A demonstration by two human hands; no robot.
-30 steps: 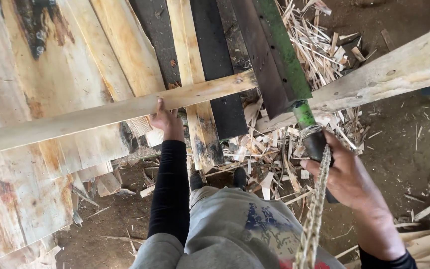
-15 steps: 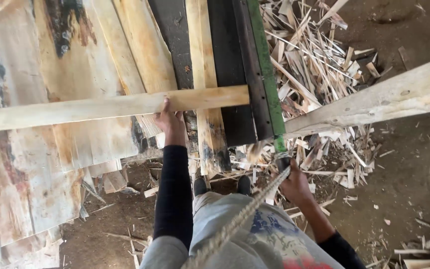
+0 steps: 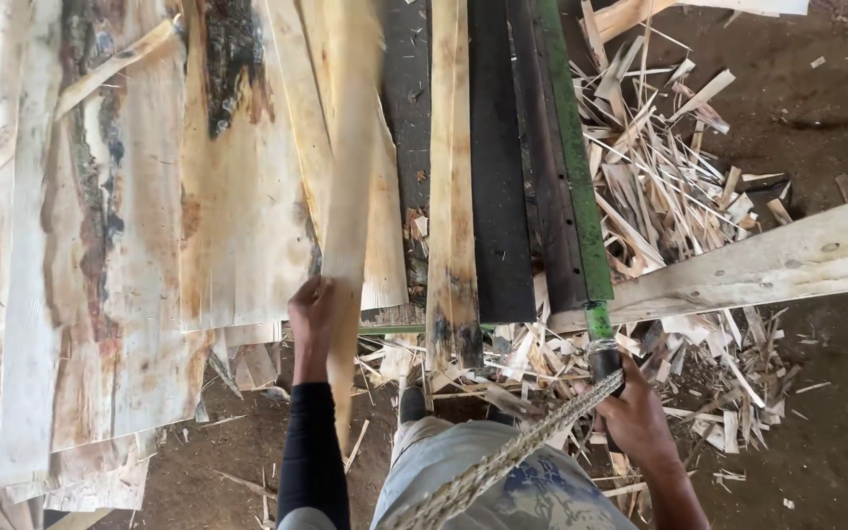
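A broad spread of pale veneer sheets (image 3: 120, 245), streaked with dark bark stains, covered the left half of the view and lay overlapping on the dirt floor (image 3: 817, 88). Beside them, running away from the person, stood the dark steel bed (image 3: 503, 186) of a cutting machine, with one light plank (image 3: 451, 196) lying lengthwise on it and a green blade arm (image 3: 571, 167) along its right edge. A long pale board (image 3: 768, 265) crossed the right side at a shallow slant, its near end resting over the heap of offcuts (image 3: 660, 196) that lay piled to the right of the machine and in front of it. The narrow wood strip (image 3: 350, 206) stood nearly lengthwise over the veneer sheets, just left of the machine bed, its upper part blurred. The left hand (image 3: 311, 309) was closed around the lower part of that strip, fingers wrapped on its left edge, the black sleeve (image 3: 311, 451) reaching down to the frame edge. The right hand (image 3: 635, 412) was clenched on the dark handle (image 3: 604, 358) at the near end of the green blade arm. A braided rope (image 3: 503, 461) ran from that handle down across the person's grey trousers (image 3: 503, 491).
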